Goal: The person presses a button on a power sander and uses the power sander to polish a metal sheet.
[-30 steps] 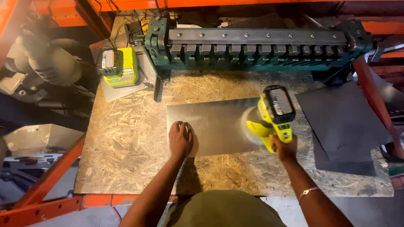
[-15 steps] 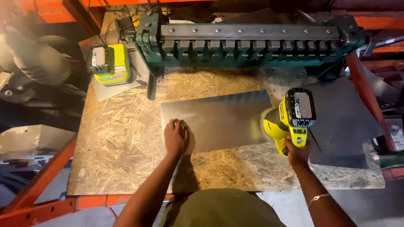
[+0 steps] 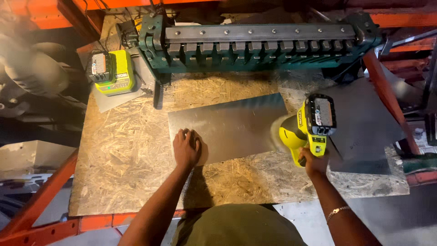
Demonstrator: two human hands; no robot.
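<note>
The left hand (image 3: pixel 186 148) lies flat, fingers spread and gripping nothing, on the near left corner of a bare metal sheet (image 3: pixel 232 125). The weight of the palm seems meant to pin the sheet to the table (image 3: pixel 118 159), a chipboard top, so that it does not slide. The right hand (image 3: pixel 314 161) is closed around the handle of a yellow cordless power tool (image 3: pixel 309 127), which it holds at the sheet's right edge with its working end turned left, toward the metal. That end is a pale blur, likely a spinning pad or brush, but its kind cannot be made out.

A second, darker sheet (image 3: pixel 364 123) lies on the right of the table, partly under the tool and running off behind an orange frame beam (image 3: pixel 389 95). At the far edge stands a green bending machine (image 3: pixel 259 45) with a row of steel fingers; its ends are cut off by shadow. Far left sits a yellow charger with a battery (image 3: pixel 111 73) on a small grey plate. The left margin is dark and smeared, and nothing there can be told. The person's own body hides the near edge of the table.
</note>
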